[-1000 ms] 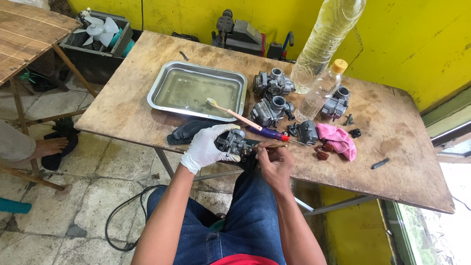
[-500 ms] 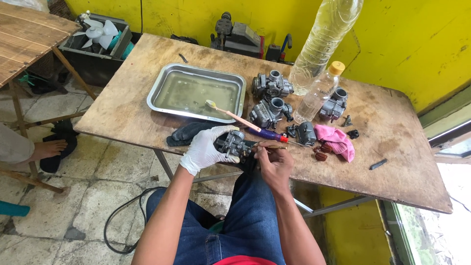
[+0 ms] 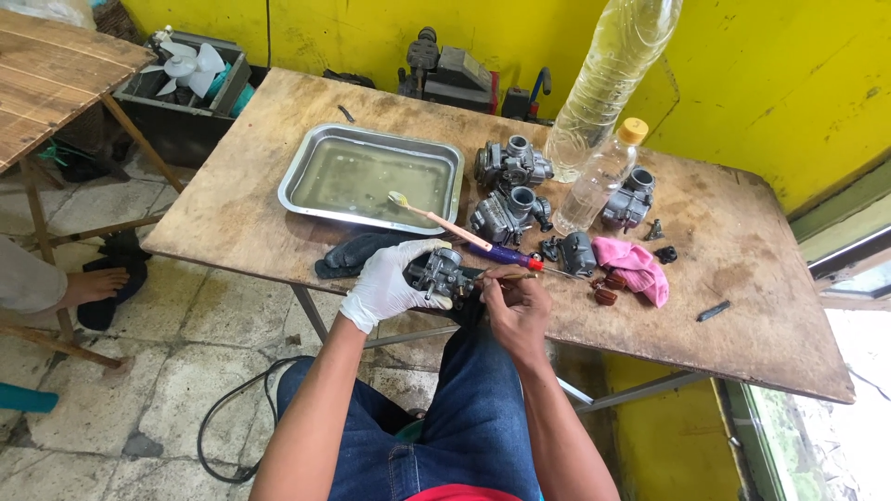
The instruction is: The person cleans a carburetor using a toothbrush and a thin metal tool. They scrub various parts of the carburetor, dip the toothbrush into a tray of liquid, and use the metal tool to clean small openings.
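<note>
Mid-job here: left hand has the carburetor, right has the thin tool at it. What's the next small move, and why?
Probably keep the left hand steady and work the thin tool a little further into the carburetor. The right hand already has its tip at the body, which is held off the table edge.

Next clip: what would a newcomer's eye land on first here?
Probably the white-gloved left hand gripping a grey carburetor at the table's near edge, with the bare right hand working a thin tool into it. Behind them sit a liquid-filled metal tray and a tall clear bottle.
</note>
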